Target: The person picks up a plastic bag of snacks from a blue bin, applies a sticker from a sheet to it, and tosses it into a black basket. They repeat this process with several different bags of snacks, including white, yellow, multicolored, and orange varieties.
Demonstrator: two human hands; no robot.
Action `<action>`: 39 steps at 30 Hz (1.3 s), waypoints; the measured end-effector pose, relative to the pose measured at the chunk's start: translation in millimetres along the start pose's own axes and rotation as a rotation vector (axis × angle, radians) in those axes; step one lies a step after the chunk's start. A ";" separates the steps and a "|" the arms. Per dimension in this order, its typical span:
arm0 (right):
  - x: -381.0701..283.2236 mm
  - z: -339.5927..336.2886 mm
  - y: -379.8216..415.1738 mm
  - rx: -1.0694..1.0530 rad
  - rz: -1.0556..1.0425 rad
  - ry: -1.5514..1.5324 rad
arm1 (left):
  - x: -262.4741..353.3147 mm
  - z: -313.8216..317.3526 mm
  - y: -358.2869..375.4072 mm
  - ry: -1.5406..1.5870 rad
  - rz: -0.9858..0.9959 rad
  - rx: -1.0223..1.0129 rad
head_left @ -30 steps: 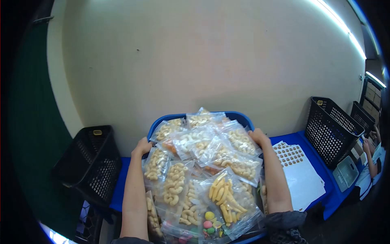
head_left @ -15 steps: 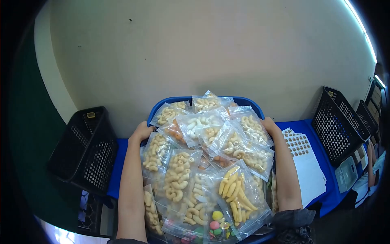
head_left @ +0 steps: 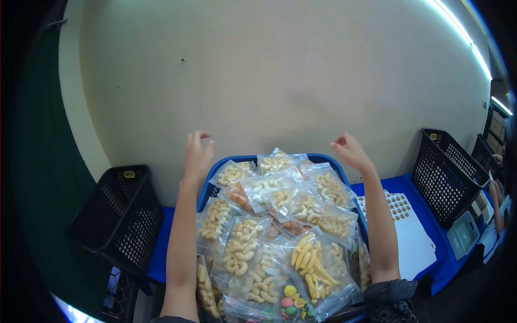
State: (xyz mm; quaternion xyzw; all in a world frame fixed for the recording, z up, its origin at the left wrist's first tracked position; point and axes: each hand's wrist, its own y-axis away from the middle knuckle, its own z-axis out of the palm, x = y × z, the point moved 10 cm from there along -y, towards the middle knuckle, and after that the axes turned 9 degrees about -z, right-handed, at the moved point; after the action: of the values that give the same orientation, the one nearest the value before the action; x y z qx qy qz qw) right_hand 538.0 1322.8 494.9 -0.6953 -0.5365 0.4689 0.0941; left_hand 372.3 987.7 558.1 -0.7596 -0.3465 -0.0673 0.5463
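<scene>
In the head view a blue basket (head_left: 322,158) stands in front of me, heaped with clear plastic bags of snacks. Several bags hold pale curled puffs, such as the bag of curls (head_left: 240,248). Near the front lies a bag of yellow banana-shaped pieces (head_left: 311,265), beside round coloured pieces (head_left: 290,301). My left hand (head_left: 198,154) is raised above the basket's left rim, touching nothing, with fingers bent and apart. My right hand (head_left: 349,149) hovers above the right rim, also off the basket, its fingers curled loosely and holding nothing visible.
A black perforated crate (head_left: 126,215) stands at the left, another black crate (head_left: 447,177) at the right on a blue tablecloth (head_left: 404,185). Sheets of round stickers (head_left: 401,207) and a clear plastic container (head_left: 463,234) lie at right. Another person's arm (head_left: 496,202) shows at the far right edge.
Both my hands have let go of the basket's rim and lifted above it. The view has tilted up slightly, so the basket appears lower.
</scene>
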 end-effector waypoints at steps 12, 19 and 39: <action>-131.0 -23.3 37.2 -0.329 -0.279 -0.017 | 11.6 121.2 82.9 -0.180 -0.089 -1.069; -172.8 -68.2 58.3 -0.203 -0.419 -0.025 | 64.7 16.4 38.7 0.265 -0.061 -0.812; -241.8 -111.0 198.5 -0.152 -0.335 -0.261 | 251.3 -51.7 191.3 0.891 0.479 -1.044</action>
State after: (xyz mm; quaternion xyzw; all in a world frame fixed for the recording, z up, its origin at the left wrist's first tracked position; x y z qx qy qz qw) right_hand 756.0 1081.7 562.5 -0.5349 -0.6859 0.4910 0.0478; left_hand 690.0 1024.9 549.5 -0.8768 0.1619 -0.4054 0.2014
